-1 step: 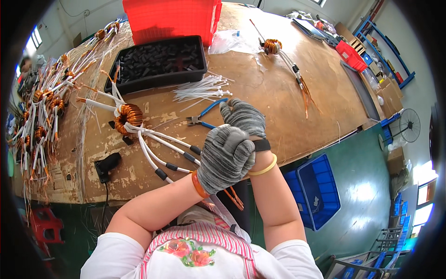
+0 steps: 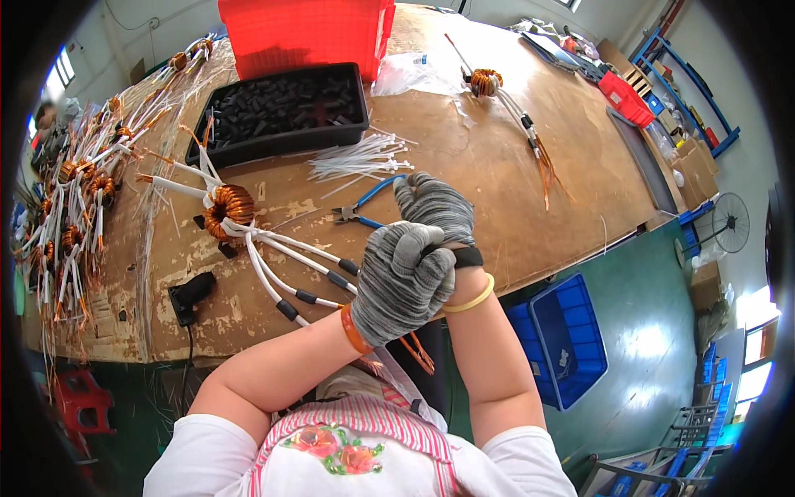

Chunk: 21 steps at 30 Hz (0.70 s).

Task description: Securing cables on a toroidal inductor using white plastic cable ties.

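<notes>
Both hands wear grey knitted gloves. My left hand [image 2: 396, 286] is closed on the glove cuff at my right wrist, next to a black band [image 2: 469, 258]. My right hand [image 2: 439, 207] is held out with its fingers curled down; its palm is hidden. Beside its fingertips lie cutting pliers [image 2: 356, 212] with blue handles, touching or nearly touching the glove. To the left rests a copper-wound ring coil [image 2: 229, 209] with white sleeved leads and black tubes on them. Those leads run beneath my left hand, and their bare copper ends show past it.
White cable ties [image 2: 364, 157] lie before a black tray [image 2: 290, 147] of small black pieces. Behind stands a red bin [image 2: 306, 37]. More coils [image 2: 102, 189] pile up at left; another coil [image 2: 486, 83] lies far right. A black corded device [image 2: 191, 294] sits near the front edge. A blue crate [image 2: 571, 340] is below.
My left fingers have shifted slightly at the right wrist, and the right hand's fingertips have risen a little. Everything else looks the same.
</notes>
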### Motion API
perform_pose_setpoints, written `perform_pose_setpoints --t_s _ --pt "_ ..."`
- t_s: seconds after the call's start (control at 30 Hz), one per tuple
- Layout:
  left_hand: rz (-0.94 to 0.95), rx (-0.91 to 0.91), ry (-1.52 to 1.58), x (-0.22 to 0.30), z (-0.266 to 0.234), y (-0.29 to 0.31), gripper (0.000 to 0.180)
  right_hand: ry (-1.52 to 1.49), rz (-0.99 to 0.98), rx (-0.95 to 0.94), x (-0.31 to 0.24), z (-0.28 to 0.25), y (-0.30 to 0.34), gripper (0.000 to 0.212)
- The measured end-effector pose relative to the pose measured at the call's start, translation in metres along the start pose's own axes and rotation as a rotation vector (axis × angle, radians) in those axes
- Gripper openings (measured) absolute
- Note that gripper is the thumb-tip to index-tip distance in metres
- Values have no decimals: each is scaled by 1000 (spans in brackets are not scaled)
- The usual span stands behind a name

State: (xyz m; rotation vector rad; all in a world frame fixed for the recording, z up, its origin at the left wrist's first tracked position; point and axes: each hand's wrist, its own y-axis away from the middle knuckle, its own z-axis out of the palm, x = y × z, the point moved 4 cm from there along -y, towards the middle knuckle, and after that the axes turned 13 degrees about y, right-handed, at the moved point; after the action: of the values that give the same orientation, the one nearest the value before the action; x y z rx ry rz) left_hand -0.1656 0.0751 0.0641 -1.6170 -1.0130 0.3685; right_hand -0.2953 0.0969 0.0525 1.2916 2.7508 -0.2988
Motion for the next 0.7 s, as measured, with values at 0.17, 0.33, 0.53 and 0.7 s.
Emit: perform_pose_setpoints --t_s 0.17,0.33,0.53,0.7 --pt "-321 -54 223 4 5 14 44 -496 196 -101 31 23 -7 37" --pt "-327 -132 165 4 4 19 53 -898 241 -125 22 19 -1 32" --pt "-442 -168 254 -7 10 24 53 -720 252 -40 31 30 -9 36" --pt "-318 -100 209 -8 5 18 53 -652 209 -86 24 28 -7 37"
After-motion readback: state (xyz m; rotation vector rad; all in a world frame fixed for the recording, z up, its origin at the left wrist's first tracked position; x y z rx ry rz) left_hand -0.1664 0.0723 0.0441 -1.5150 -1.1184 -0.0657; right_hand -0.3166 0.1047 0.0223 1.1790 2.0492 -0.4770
